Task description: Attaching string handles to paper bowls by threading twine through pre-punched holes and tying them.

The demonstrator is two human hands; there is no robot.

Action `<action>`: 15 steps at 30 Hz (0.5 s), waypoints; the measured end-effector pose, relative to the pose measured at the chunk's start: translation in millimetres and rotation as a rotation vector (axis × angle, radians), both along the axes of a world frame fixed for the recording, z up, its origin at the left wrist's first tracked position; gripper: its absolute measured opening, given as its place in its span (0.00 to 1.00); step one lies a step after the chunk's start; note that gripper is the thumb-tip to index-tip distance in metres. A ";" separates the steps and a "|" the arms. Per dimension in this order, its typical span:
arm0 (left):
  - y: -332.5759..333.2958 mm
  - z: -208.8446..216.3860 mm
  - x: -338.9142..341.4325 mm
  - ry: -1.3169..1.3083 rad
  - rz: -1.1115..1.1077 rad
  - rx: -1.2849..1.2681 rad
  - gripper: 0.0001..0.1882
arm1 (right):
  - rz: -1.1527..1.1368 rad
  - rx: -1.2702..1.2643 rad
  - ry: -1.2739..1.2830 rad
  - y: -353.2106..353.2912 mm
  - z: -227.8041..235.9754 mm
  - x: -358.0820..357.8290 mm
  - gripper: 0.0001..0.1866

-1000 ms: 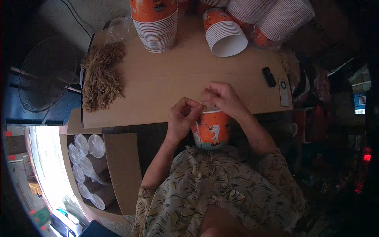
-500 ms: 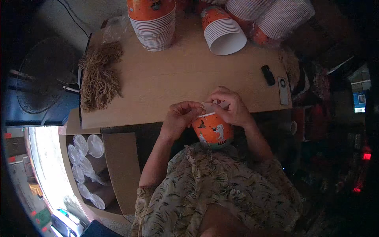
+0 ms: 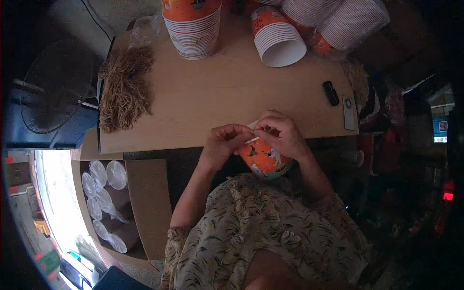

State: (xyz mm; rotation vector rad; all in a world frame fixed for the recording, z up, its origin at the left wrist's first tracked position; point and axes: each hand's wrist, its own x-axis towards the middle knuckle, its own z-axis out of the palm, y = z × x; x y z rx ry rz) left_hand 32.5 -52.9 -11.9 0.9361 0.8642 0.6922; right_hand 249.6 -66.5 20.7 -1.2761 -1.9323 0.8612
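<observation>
An orange paper bucket (image 3: 265,157) with a white rim and dark and pale printed figures is tilted between my hands, close against my patterned shirt. My left hand (image 3: 222,144) pinches at the left side of the rim, thumb and finger pressed together. From the right, my right hand (image 3: 282,134) curls over the rim, its fingertips meeting those of the left. Whether a small thing such as a cord sits between the fingertips is too small to tell. Most of the bucket's opening is hidden behind the right hand.
Brown twine (image 3: 124,92) lies bundled on the table's left (image 3: 193,106). At the back are stacked paper buckets (image 3: 193,36), with a stack on its side (image 3: 280,46). A black object (image 3: 331,93) lies right. An open carton (image 3: 147,208) holding clear plastic-wrapped round pieces stands lower left.
The bucket has tilted further, its rim turning away from view. My fingertips have come closer together at the rim. The whole view has shifted slightly.
</observation>
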 end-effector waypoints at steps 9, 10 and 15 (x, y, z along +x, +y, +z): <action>-2.9 -9.2 6.4 -0.078 0.127 -0.031 0.06 | -0.052 -0.153 0.133 0.6 -0.2 -5.3 0.05; -3.3 -8.1 7.1 -0.078 0.129 -0.031 0.06 | -0.025 -0.122 0.132 1.9 -0.3 -4.7 0.05; -4.5 -12.8 12.0 -0.143 0.183 -0.022 0.06 | 0.039 -0.087 0.093 6.1 -1.6 -2.1 0.04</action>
